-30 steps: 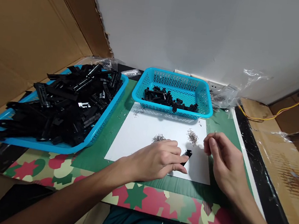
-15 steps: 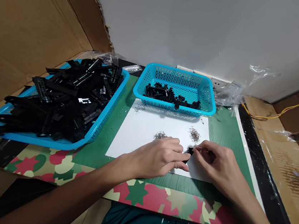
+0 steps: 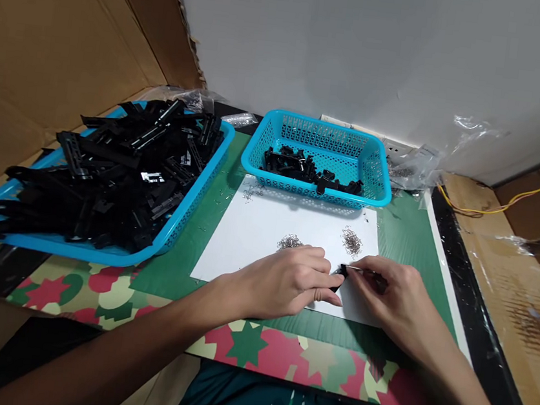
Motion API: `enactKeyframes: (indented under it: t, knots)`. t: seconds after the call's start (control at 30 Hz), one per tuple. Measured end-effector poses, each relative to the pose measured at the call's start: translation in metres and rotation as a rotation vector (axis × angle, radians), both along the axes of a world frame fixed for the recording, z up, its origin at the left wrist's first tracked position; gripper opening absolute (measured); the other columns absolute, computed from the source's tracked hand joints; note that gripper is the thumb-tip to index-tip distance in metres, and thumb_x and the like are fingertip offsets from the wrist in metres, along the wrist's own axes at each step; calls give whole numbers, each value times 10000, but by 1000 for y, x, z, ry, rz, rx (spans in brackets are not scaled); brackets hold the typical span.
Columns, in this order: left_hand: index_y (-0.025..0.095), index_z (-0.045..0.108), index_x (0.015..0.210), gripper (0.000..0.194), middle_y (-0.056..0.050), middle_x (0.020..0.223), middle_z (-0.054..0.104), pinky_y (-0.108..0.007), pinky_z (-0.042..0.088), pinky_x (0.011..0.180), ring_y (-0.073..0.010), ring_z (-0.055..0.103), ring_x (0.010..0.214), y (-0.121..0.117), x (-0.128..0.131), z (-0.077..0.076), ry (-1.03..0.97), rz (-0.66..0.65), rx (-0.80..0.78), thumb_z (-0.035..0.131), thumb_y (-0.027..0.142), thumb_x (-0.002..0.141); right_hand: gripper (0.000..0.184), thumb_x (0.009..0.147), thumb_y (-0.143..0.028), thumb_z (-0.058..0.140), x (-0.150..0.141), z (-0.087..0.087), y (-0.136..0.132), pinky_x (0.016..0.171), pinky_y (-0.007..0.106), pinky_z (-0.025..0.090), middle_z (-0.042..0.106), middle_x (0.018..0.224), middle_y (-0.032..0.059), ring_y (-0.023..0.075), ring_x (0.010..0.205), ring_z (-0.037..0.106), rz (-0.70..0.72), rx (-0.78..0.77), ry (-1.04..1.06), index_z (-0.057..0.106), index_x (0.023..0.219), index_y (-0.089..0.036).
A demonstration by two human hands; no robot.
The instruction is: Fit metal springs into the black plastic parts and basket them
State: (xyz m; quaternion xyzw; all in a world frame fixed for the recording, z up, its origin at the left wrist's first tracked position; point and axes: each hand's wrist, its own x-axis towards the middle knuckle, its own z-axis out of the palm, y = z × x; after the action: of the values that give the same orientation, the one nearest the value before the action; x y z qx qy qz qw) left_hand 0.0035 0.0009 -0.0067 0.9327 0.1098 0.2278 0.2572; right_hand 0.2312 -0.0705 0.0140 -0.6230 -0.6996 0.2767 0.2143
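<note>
My left hand (image 3: 297,280) rests over the white paper, its fingers closed on a small black plastic part (image 3: 343,270) that they mostly hide. My right hand (image 3: 389,288) pinches a thin metal tool (image 3: 353,268), perhaps tweezers, whose tip meets the top of that part. Whether a small piece sits at the tip is too fine to make out. Just beyond my hands lie two heaps of tiny wire-like metal pieces, the left heap (image 3: 289,243) near my left knuckles and the right heap (image 3: 351,242) above the tool.
A blue basket (image 3: 313,192) with small black parts stands at the back of the white paper (image 3: 269,212). On the left, a larger blue basket (image 3: 200,202) is piled with long black parts. Plastic bags (image 3: 418,164) and a power socket (image 3: 393,149) are near the wall.
The metal tool in my right hand has tipped slightly and moved a little left onto the black part. My left hand keeps its hold, nearly still. The view has shifted slightly.
</note>
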Motion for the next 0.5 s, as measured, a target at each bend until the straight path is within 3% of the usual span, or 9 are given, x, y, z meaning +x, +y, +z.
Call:
enactKeyframes:
  t: [0.1,0.2,0.33,0.4,0.5]
  knots:
    - [109,751,1075,321,-57,768,650,-321,417,693,-196,547,782,0,0,0,6,-3,-7,499,306,1109,240,1028,-335,568,9,11,-1,672,308,469,744,877,34,179,725,645,3,-14,-19,777,996,-221]
    - [107,755,1069,300,-55,769,646,-320,420,700,-193,540,780,0,0,0,1,-5,-1,519,289,1101,261,1045,-292,520,17,17,-2,658,311,470,727,922,46,186,749,649,-38,89,-61,769,1075,-220]
    - [119,755,1074,298,-57,780,657,-316,420,697,-192,543,782,0,-1,1,21,-2,12,509,284,1105,298,1083,-293,476,19,17,-1,766,322,512,724,1143,81,216,941,695,-25,198,-71,742,1202,-229]
    - [118,754,1070,307,-58,781,662,-317,419,689,-191,542,770,-1,0,1,15,-1,37,504,292,1107,297,1091,-303,467,15,15,0,781,327,515,726,1118,87,221,945,696,-39,215,-56,742,1167,-220]
    - [103,742,1088,318,-59,786,668,-324,429,691,-195,547,763,-1,0,1,-16,-1,99,505,314,1104,276,1081,-357,500,8,13,0,707,323,496,723,933,62,204,788,663,-66,135,-24,730,1119,-209]
